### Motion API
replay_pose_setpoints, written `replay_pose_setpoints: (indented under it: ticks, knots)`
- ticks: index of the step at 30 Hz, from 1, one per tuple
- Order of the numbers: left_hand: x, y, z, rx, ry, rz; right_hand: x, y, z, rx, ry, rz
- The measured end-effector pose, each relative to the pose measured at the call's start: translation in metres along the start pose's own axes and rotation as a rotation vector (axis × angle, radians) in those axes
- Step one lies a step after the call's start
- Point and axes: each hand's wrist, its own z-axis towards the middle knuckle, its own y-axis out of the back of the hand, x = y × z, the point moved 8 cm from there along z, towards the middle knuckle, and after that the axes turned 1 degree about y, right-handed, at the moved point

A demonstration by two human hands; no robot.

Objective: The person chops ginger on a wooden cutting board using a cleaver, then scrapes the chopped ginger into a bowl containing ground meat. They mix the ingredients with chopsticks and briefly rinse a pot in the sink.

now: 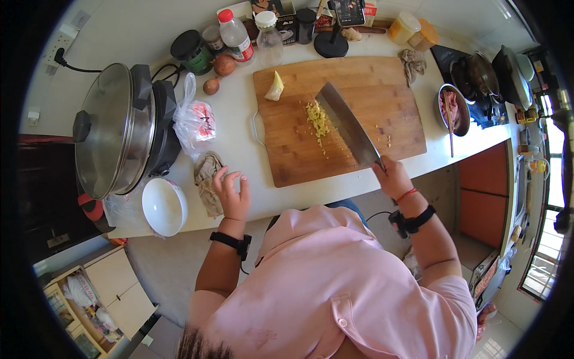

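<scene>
My right hand (393, 178) grips the handle of a broad steel cleaver (349, 125). Its blade slants up and left over a wooden cutting board (385, 85). Just left of the blade lies a small heap of finely chopped yellow pieces (317, 119), perhaps ginger. A larger pale yellow chunk (275, 86) rests at the board's upper left, and a few crumbs are scattered on the right side. Empty and with fingers apart, my left hand (232, 193) is raised near the counter's front edge, beside a crumpled beige cloth (207, 184).
Left are a lidded electric pan (116, 130), a white bowl (164, 207) and a plastic bag (195, 121). Onions (224, 64), bottles (236, 38) and a phone on a stand (332, 42) line the back. Right, a metal bowl (454, 110) holds raw meat and chopsticks.
</scene>
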Motion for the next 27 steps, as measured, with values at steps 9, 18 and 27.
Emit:
replay_pose_setpoints:
  ticks: [9,18,27]
  knots:
    - [-0.051,-0.018,-0.001,0.045,-0.092,-0.033,0.026,0.026,0.050,-0.091,0.192,-0.418]
    - [-0.066,-0.023,-0.016,0.019,-0.001,0.010,0.018,0.049,0.029,0.024,0.551,-0.518]
    - [-0.100,-0.047,-0.019,0.007,0.022,-0.047,0.024,0.044,0.079,-0.037,0.582,-0.500]
